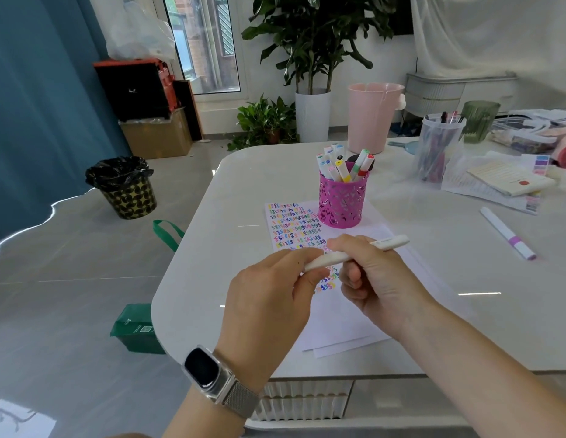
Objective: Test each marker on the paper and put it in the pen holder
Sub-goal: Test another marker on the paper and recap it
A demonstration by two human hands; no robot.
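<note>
I hold a white marker (pixel 354 252) in the air over the paper (pixel 348 314), its length running from about eight o'clock up to two o'clock. My right hand (pixel 374 279) is wrapped round the middle of the barrel, and my left hand (pixel 275 295) pinches the lower end between thumb and fingertips. I think that end is the cap, but my fingers cover it and I cannot be sure whether it is on or coming off.

If I pull hard, the cap could pop free and my left hand would jerk out toward nine o'clock, where the table edge (pixel 167 279) is close; a dropped cap would likely roll off to the floor. A bare tip swung loose could also streak my fingers.

The pink pen holder (pixel 343 202) stands at twelve o'clock on the top corner of the paper, already crowded with markers, so a careless push might tip it. Another marker (pixel 509 233) with a purple band lies well apart at three o'clock. The lower half of the paper beneath my hands is unmarked, and the tabletop to the right gives room.
</note>
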